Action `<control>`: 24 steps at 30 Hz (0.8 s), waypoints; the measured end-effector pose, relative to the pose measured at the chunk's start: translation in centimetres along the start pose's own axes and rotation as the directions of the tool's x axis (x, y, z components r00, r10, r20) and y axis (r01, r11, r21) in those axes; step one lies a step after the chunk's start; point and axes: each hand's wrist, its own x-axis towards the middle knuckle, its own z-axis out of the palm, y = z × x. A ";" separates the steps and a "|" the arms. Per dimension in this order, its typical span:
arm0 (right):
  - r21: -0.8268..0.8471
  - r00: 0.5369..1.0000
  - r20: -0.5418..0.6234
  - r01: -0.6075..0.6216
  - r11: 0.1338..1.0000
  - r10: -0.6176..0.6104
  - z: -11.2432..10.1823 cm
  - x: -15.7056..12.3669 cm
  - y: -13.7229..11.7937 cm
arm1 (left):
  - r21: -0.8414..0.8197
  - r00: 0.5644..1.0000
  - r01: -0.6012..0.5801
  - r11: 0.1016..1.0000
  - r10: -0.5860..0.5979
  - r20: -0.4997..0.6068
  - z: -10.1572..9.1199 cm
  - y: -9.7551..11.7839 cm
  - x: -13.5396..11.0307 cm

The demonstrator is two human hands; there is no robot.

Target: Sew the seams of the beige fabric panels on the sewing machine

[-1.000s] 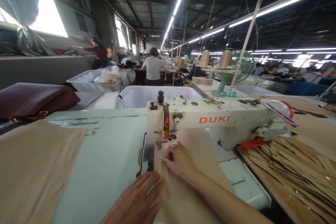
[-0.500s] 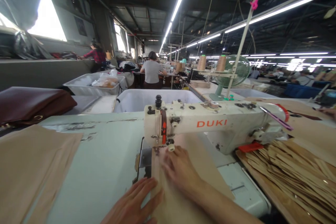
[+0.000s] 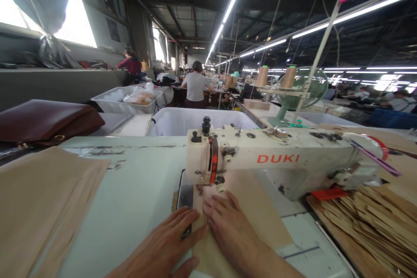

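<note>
A long beige fabric piece lies under the presser foot of the white sewing machine marked DUKI. My right hand rests on that fabric just in front of the needle area, fingers stretched out, close together and pressing down; its thumb is hidden. To its left, my left hand lies with fingers extended and thumb apart. Its fingertips touch the left edge of the fabric strip near the metal needle plate. The needle tip is too small to make out.
More beige fabric lies on the table at left, near a brown leather bag. Stacked beige strips fill a wooden board at right. A white bin stands behind the machine. Thread cones and a seated person are farther back.
The view has shifted, so the machine appears farther right. My right hand has drawn back slightly from the needle area, its fingers now flatter. My left hand stays at the fabric's left edge.
</note>
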 end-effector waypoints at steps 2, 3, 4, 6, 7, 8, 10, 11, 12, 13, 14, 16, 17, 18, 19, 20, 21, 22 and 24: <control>-0.006 0.999 0.029 -0.012 1.000 0.012 -0.7 0.3 -0.1 | -0.001 1.000 0.011 1.000 -0.011 0.026 0.6 -0.4 -0.2; -0.005 0.999 0.043 -0.023 1.000 0.023 -1.1 0.5 -0.2 | -0.014 0.999 0.018 1.000 -0.017 0.041 0.8 -0.5 -0.2; 0.001 0.998 0.053 -0.038 0.999 0.038 -1.4 0.6 -0.3 | -0.037 0.998 0.034 0.999 -0.032 0.057 0.8 -0.5 -0.1; 0.028 0.996 0.056 -0.076 0.997 0.074 -2.0 0.6 -0.5 | -0.118 0.993 0.072 0.990 -0.060 0.097 0.7 -0.4 0.2; 0.047 0.995 0.054 -0.091 0.995 0.089 -2.1 0.4 -0.7 | -0.165 0.991 0.086 0.982 -0.068 0.116 0.5 -0.2 0.4; 0.063 0.994 0.052 -0.097 0.993 0.094 -2.1 0.3 -0.8 | -0.208 0.989 0.098 0.973 -0.072 0.130 0.3 0.0 0.6; 0.075 0.995 0.053 -0.089 0.993 0.085 -1.8 -0.1 -0.9 | -0.266 0.985 0.122 0.956 -0.084 0.149 0.1 0.4 1.0; 0.069 0.996 0.054 -0.077 0.995 0.074 -1.6 -0.3 -0.8 | -0.282 0.983 0.134 0.950 -0.092 0.159 0.0 0.5 1.1; 0.059 0.997 0.051 -0.067 0.996 0.064 -1.4 -0.4 -0.8 | -0.287 0.981 0.148 0.947 -0.103 0.165 0.1 0.5 1.1; 0.049 0.997 0.048 -0.061 0.997 0.059 -1.2 -0.5 -0.7 | -0.283 0.980 0.160 0.946 -0.117 0.164 0.2 0.5 1.1; 0.042 0.997 0.049 -0.060 0.997 0.058 -1.0 -0.5 -0.6 | -0.274 0.980 0.161 0.948 -0.122 0.154 0.3 0.5 1.1; 0.036 0.996 0.057 -0.064 0.997 0.062 -0.8 -0.4 -0.3 | -0.241 0.986 0.145 0.959 -0.120 0.117 0.7 0.2 1.0; 0.035 0.996 0.061 -0.067 0.997 0.065 -0.7 -0.3 -0.2 | -0.221 0.988 0.138 0.965 -0.119 0.098 0.9 0.0 0.9; 0.032 0.996 0.067 -0.068 0.997 0.066 -0.6 -0.1 -0.1 | -0.202 0.989 0.135 0.970 -0.120 0.084 1.1 -0.2 0.9; 0.029 0.995 0.070 -0.070 0.997 0.067 -0.6 0.0 0.0 | -0.185 0.989 0.136 0.973 -0.123 0.079 1.3 -0.5 0.9; 0.025 0.995 0.069 -0.070 0.997 0.068 -0.6 0.1 0.1 | -0.172 0.988 0.141 0.975 -0.129 0.079 1.4 -0.7 0.9; 0.022 0.995 0.070 -0.069 0.997 0.068 -0.6 0.2 0.2 | -0.162 0.987 0.149 0.976 -0.137 0.082 1.6 -1.0 0.9; 0.020 0.995 0.072 -0.069 0.997 0.067 -0.7 0.4 0.2 | -0.157 0.987 0.152 0.976 -0.140 0.084 1.8 -1.2 0.9; 0.020 0.995 0.080 -0.067 0.998 0.066 -0.8 0.6 0.4 | -0.156 0.986 0.154 0.976 -0.143 0.082 2.1 -1.5 0.8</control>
